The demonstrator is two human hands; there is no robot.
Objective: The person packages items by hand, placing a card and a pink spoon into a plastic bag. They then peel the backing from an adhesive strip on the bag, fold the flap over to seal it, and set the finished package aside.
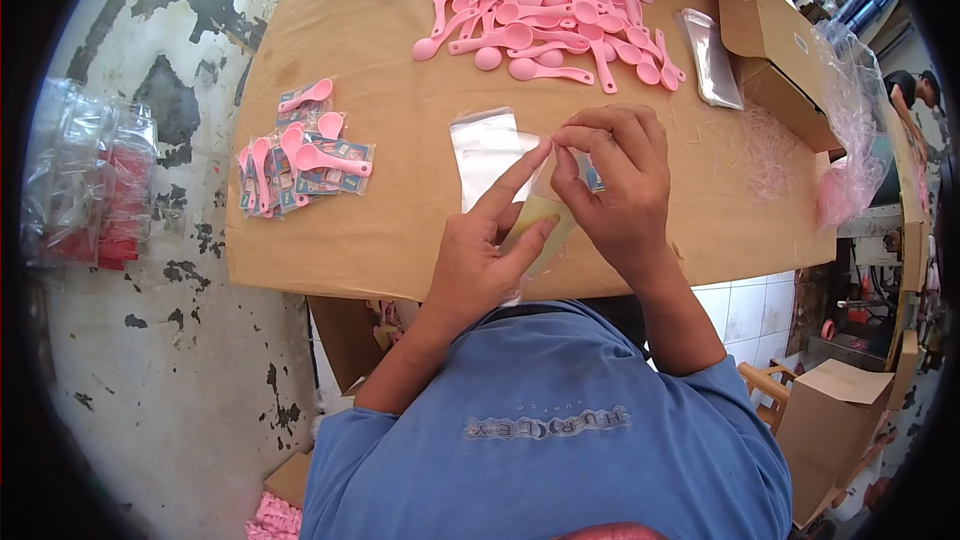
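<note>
Over the front part of the brown table (400, 190), my left hand (490, 245) holds a small clear plastic bag (545, 185) with a pale yellowish card or sheet (537, 223) at its lower part. My left thumb presses on it, and the index finger reaches to the bag's top edge. At that same edge, my right hand (620, 170) pinches the plastic between thumb and fingers. Behind my left hand lies a stack of clear bags (485, 152). A bit of blue printed card (594, 178) shows beside my right fingers.
Loose pink spoons (545, 10) are heaped at the back. Bagged pink spoons with printed cards (305, 155) lie at the left. A bag stack (710, 58) and an open cardboard box (775, 60) are at the right. Another person (905, 90) is at far right.
</note>
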